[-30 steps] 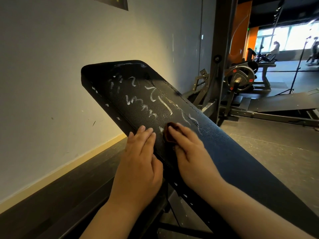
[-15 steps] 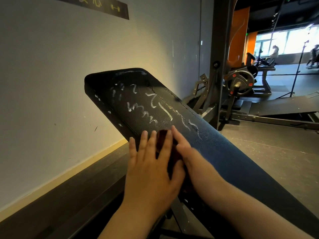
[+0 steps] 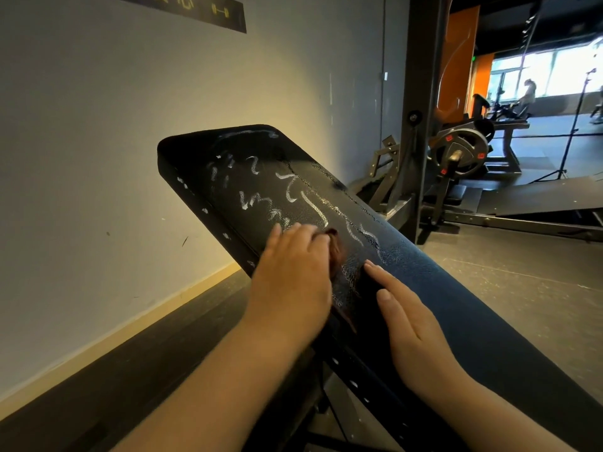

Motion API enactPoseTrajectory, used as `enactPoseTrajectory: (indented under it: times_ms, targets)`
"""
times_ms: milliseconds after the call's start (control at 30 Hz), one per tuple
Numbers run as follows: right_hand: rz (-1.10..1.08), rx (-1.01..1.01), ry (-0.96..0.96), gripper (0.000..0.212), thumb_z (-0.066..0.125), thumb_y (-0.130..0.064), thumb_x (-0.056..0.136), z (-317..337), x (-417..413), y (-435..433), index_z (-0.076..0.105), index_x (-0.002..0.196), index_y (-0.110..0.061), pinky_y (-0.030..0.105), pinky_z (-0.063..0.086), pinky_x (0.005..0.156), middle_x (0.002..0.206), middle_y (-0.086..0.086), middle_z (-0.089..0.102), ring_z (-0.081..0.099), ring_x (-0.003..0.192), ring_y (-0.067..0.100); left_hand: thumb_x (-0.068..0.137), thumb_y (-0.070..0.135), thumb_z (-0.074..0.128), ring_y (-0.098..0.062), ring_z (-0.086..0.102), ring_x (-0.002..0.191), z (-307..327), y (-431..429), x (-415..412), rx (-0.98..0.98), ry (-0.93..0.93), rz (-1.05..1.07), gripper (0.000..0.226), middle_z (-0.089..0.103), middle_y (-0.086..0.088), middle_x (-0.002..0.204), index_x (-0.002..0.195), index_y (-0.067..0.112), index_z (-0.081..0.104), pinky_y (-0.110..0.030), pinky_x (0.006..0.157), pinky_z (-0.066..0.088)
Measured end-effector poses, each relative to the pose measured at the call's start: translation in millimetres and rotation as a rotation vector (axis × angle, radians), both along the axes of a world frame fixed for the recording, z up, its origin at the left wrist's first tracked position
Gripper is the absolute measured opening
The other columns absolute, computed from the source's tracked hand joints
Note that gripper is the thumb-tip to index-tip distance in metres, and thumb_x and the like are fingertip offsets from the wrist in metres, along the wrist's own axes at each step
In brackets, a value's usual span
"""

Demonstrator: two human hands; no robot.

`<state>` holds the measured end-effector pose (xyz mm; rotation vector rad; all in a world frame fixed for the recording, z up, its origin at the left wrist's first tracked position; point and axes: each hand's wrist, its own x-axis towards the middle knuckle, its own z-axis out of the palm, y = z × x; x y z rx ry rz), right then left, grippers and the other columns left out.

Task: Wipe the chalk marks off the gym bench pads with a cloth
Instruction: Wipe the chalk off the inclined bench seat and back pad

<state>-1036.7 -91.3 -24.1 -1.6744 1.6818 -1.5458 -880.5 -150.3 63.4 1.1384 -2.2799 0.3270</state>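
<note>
A black inclined gym bench pad (image 3: 463, 308) runs from the upper left down to the lower right. White chalk marks (image 3: 313, 207) cover its upper half. A dark brown cloth (image 3: 337, 252) lies on the pad just below the marks, mostly hidden under my left hand (image 3: 293, 278), which presses it down with fingers stretched toward the chalk. My right hand (image 3: 411, 327) rests flat on the pad beside the cloth, fingers straight, holding nothing.
A grey wall (image 3: 114, 158) with a yellow skirting stands close on the left. A dark upright rack post (image 3: 421, 109) and a plate-loaded machine (image 3: 460, 151) stand behind the bench. Grey floor (image 3: 522, 278) lies to the right.
The cloth went from under my right hand to under my left. My left hand slid up the pad toward the chalk, and my right hand drew back down to the right.
</note>
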Motion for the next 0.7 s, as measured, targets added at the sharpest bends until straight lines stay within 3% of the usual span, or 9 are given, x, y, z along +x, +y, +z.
enactPoseTrajectory:
  times_ms: [133,200,267,433,500,600,700]
  targets:
    - [-0.011,-0.026,-0.049,0.052,0.033,-0.052,0.095,-4,-2,-2,0.043,0.145,-0.047,0.038,0.039,0.113,0.143,-0.028,0.048,0.042,0.132,-0.008,0.099,0.031,0.045,-0.023,0.009,0.152,-9,7,-9,0.068,0.050,-0.043,0.061,0.021,-0.003,0.162,0.155,0.015,0.028,-0.036,0.120,0.000]
    - [-0.001,-0.066,-0.111,0.053,0.036,-0.052,0.092,-6,-3,-3,0.049,0.142,-0.043,0.042,0.044,0.109,0.137,-0.025,0.056,0.050,0.129,-0.001,0.096,0.034,0.050,-0.026,0.029,0.145,-28,26,-12,0.063,-0.045,-0.151,0.056,0.037,-0.004,0.154,0.148,0.015,0.043,-0.040,0.122,0.016]
    - [0.004,-0.086,-0.142,0.054,0.035,-0.053,0.090,-8,-4,-4,0.052,0.140,-0.043,0.045,0.046,0.107,0.133,-0.023,0.059,0.054,0.127,0.004,0.093,0.028,0.059,-0.024,0.048,0.135,-31,28,-9,0.034,-0.098,-0.205,0.045,0.053,0.001,0.143,0.138,0.020,0.057,-0.032,0.114,0.024]
    - [-0.009,-0.085,-0.126,0.049,0.035,-0.048,0.095,-9,-6,-5,0.050,0.141,-0.045,0.043,0.043,0.109,0.137,-0.024,0.055,0.049,0.130,0.000,0.103,0.022,0.045,-0.021,0.019,0.150,-14,-8,1,0.018,0.103,-0.046,0.050,0.032,0.004,0.159,0.152,0.020,0.037,-0.032,0.120,0.009]
    - [-0.022,-0.091,-0.136,0.049,0.034,-0.045,0.095,-10,-5,-5,0.049,0.143,-0.043,0.042,0.044,0.108,0.137,-0.024,0.055,0.049,0.128,-0.002,0.103,0.023,0.044,-0.023,0.023,0.149,-19,2,-8,0.008,0.132,-0.001,0.050,0.034,-0.002,0.158,0.152,0.017,0.037,-0.034,0.119,0.009]
    - [-0.041,-0.113,-0.180,0.050,0.036,-0.044,0.094,-13,-7,-6,0.051,0.142,-0.040,0.044,0.046,0.106,0.132,-0.019,0.060,0.054,0.124,0.001,0.090,0.017,0.065,-0.029,0.051,0.133,-44,33,-20,0.041,-0.024,-0.151,0.048,0.056,-0.008,0.142,0.137,0.012,0.058,-0.039,0.113,0.031]
    - [-0.041,-0.114,-0.202,0.052,0.035,-0.049,0.092,-12,-6,-7,0.052,0.140,-0.040,0.044,0.046,0.106,0.130,-0.019,0.062,0.055,0.123,0.001,0.081,0.020,0.073,-0.022,0.055,0.129,-46,34,-14,0.026,-0.110,-0.218,0.053,0.061,-0.001,0.137,0.132,0.019,0.063,-0.031,0.111,0.029]
